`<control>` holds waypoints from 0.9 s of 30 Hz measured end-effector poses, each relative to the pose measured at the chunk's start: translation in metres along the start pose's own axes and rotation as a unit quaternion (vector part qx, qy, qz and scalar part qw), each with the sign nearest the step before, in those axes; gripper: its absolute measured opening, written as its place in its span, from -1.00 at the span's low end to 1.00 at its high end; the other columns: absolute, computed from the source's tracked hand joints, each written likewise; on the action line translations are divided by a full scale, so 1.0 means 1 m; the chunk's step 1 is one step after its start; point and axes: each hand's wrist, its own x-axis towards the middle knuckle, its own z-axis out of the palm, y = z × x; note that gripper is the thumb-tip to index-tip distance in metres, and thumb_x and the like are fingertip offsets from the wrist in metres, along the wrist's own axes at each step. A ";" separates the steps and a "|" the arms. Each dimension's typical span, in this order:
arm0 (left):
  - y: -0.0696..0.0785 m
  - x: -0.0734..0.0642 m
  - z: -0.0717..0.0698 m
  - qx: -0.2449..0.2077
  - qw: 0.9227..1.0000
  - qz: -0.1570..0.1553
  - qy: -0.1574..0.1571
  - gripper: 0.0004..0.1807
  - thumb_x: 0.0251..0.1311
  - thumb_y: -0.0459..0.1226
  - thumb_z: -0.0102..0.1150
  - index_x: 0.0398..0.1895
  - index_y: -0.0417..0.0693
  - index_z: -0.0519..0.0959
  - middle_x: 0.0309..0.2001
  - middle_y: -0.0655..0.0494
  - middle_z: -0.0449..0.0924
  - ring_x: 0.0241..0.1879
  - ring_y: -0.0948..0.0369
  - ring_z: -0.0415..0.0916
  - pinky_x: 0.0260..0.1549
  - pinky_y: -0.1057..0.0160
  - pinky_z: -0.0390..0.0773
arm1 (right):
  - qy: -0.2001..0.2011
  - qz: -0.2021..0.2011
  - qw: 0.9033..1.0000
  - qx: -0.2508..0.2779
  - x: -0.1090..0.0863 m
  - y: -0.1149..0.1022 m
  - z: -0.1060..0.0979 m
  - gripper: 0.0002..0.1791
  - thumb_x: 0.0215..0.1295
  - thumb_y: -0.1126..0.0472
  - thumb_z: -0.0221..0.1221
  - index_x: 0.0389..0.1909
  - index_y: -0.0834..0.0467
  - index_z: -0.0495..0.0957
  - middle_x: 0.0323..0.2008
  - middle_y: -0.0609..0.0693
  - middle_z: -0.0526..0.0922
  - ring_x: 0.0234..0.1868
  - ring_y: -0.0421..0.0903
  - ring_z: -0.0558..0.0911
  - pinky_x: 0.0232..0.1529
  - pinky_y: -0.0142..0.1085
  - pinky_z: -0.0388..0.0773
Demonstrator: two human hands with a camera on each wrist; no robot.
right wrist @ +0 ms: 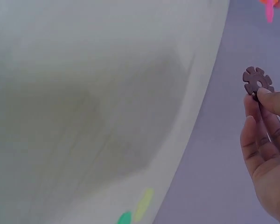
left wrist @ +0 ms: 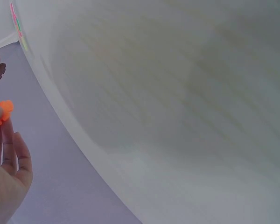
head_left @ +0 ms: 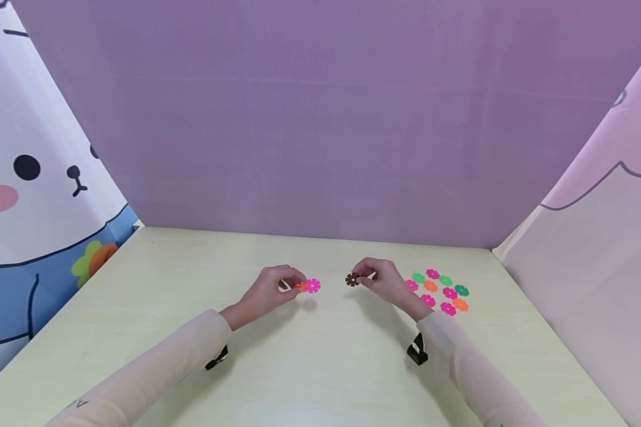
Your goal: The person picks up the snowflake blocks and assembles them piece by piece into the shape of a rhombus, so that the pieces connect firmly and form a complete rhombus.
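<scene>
Between thumb and fingers my left hand pinches an orange notched disc. A pink notched disc is joined to it and points right, toward the other hand. Across a short gap, my right hand pinches a dark brown notched disc by its edge, its slots and centre hole facing the right wrist camera. Both hands are raised over the table, and their shadows fall below them. Fingertips hide part of the orange disc in the head view.
Several loose pink, orange and green notched discs lie flat on the pale table, right of my right hand. A purple cloth panel rises behind the table. Printed cloths with cartoon figures stand at both sides.
</scene>
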 end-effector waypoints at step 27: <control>0.001 -0.001 0.001 -0.002 1.000 0.013 0.002 -0.80 0.01 -0.43 0.24 -0.28 -0.01 0.61 -0.32 0.18 0.63 -0.38 0.33 0.54 -0.42 0.39 0.55 | 0.007 -0.047 0.999 0.008 0.008 -0.040 0.033 -0.87 0.07 0.43 0.21 -0.35 0.20 0.60 -0.42 0.03 0.68 -0.40 -0.14 0.60 -0.51 -0.41 0.45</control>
